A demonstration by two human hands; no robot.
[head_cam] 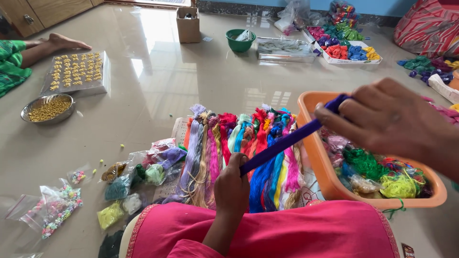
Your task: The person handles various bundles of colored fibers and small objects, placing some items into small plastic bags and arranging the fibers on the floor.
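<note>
A purple bundle of thread (pixel 287 139) is stretched taut between my two hands above my pink-clad lap. My left hand (pixel 232 184) is closed on its lower end, low in the middle. My right hand (pixel 387 119) pinches its upper end over the orange tub (pixel 313 153) at the right. Under the stretched bundle lie several skeins of thread (pixel 239 153) in lilac, pink, red, blue and yellow, spread side by side on the floor.
The orange tub holds tangled green and yellow thread in bags. Small bags of beads and thread (pixel 57 208) lie at the left. Another person's foot (pixel 64 43), a tray of gold pieces (pixel 76 71) and a steel bowl (pixel 48 109) are far left. Boxes of coloured items (pixel 346 50) stand behind.
</note>
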